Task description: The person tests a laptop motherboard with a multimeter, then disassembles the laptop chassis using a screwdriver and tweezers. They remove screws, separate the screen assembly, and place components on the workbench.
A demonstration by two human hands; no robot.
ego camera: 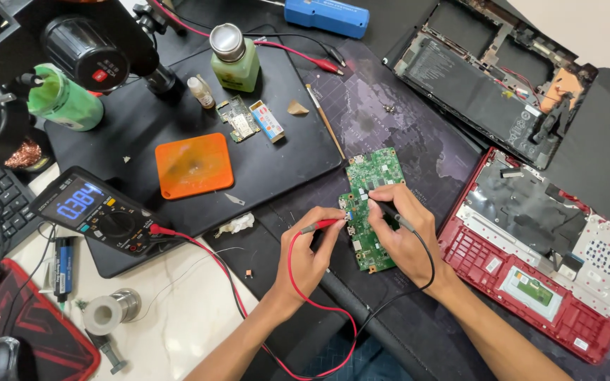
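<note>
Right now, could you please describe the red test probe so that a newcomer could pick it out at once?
Start at the multimeter with the lit blue display on the left and follow its red lead rightward to the green circuit board. The red probe is pinched in the left hand, tip at the board's left edge. The right hand holds a black probe instead.

I see both hands over a green circuit board (371,204) on the counter (178,310). My left hand (310,250) pinches a red probe (321,225), my right hand (404,233) a black probe (395,215), tips touching the board's left edge. A lit multimeter (97,212) lies well to the left.
</note>
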